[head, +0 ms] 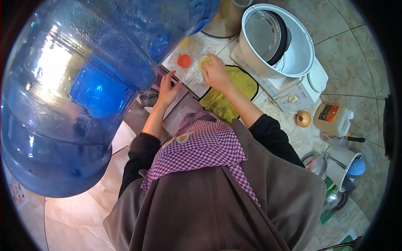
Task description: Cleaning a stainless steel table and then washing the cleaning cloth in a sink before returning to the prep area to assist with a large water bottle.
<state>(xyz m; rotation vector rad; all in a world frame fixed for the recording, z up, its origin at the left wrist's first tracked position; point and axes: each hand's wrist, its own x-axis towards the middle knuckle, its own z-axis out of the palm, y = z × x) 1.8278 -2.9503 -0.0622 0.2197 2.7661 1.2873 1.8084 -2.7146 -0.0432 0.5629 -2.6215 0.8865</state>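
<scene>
My right hand [215, 72] grips a small round yellow thing [205, 63], perhaps a lid or a sponge, over the tiled counter. Below and beside that hand lies a yellow-green cloth [237, 91] with a black edge. Fingers spread and nothing in them, my left hand [169, 89] is held near the counter's front edge. An orange-red plastic cap or small cup [184, 61] stands between the two hands, a little further back. Clear plastic film [196, 50] seems to lie on the tiles behind it.
Large blue water bottles [94, 94] loom at the left, close to my left arm. At the back right, a white tub [301, 47] holding a glass lid stands on a white appliance [295, 97]. An onion [303, 119], a plastic jug [333, 119] and a utensil holder [337, 163] line the right.
</scene>
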